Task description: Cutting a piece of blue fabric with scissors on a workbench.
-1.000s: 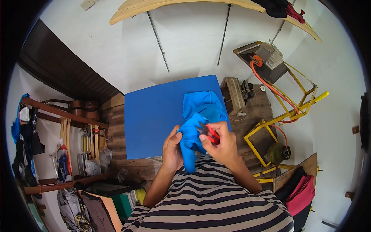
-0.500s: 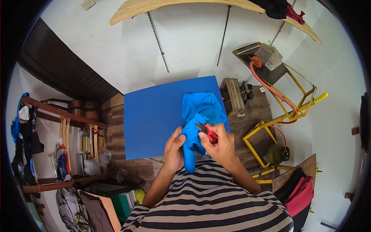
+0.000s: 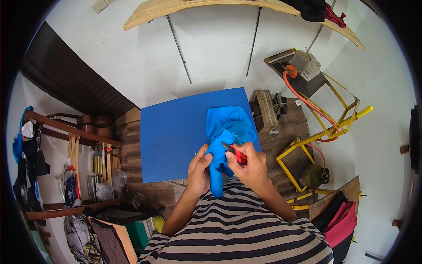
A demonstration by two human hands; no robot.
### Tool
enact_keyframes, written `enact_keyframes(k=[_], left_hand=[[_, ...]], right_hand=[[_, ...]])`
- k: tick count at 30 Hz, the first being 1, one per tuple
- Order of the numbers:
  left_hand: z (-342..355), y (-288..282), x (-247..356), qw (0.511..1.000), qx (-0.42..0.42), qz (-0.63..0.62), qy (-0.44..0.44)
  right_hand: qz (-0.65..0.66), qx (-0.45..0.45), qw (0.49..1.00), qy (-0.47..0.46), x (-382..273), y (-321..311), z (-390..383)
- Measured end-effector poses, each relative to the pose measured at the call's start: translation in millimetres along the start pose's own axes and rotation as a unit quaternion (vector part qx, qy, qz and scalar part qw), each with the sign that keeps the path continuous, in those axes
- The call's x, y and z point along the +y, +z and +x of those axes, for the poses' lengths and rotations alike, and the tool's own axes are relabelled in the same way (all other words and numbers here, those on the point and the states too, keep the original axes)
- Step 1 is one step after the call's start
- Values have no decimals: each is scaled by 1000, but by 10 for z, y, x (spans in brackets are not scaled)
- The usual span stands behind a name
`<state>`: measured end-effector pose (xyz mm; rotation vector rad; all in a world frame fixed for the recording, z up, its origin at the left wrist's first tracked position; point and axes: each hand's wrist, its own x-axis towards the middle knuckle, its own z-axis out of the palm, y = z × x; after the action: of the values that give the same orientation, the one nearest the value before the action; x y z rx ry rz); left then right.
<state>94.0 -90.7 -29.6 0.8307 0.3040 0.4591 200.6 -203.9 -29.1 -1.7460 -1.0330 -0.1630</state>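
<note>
A bright blue garment lies on the right part of a blue tabletop, one end hanging past the near edge. My left hand grips the fabric's left side, thumb pressed on it. My right hand is closed round small red-handled snips. Their dark tips rest against the bunched cloth just right of my left thumb; whether they grip a thread is too small to tell.
Yellow metal frames with an orange hose and a gas cylinder stand at right, beside a wooden crate. Left are shelves with clothes and a guitar. Above, a wooden shelf spans the wall.
The snips have turned slightly and their tips sit a little lower and further left on the cloth. Both hands keep their holds, with only small movements.
</note>
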Motion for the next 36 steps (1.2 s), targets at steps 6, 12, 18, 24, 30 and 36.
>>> enact_keyframes(k=[6, 12, 18, 24, 30, 36], left_hand=[[22, 30, 9, 1000, -1, 10, -2], [41, 56, 21, 1000, 5, 16, 3], [30, 55, 35, 1000, -2, 21, -21], [42, 11, 95, 994, -30, 107, -20], [100, -125, 245, 916, -151, 358, 94], [26, -186, 79, 947, -175, 261, 73]], right_hand=[[36, -15, 999, 14, -17, -8, -20], [133, -5, 989, 71, -6, -46, 21], [268, -15, 943, 198, 80, -150, 289], [262, -81, 944, 182, 120, -180, 428], [286, -79, 927, 231, 253, -244, 551], [254, -110, 935, 219, 384, -94, 644]])
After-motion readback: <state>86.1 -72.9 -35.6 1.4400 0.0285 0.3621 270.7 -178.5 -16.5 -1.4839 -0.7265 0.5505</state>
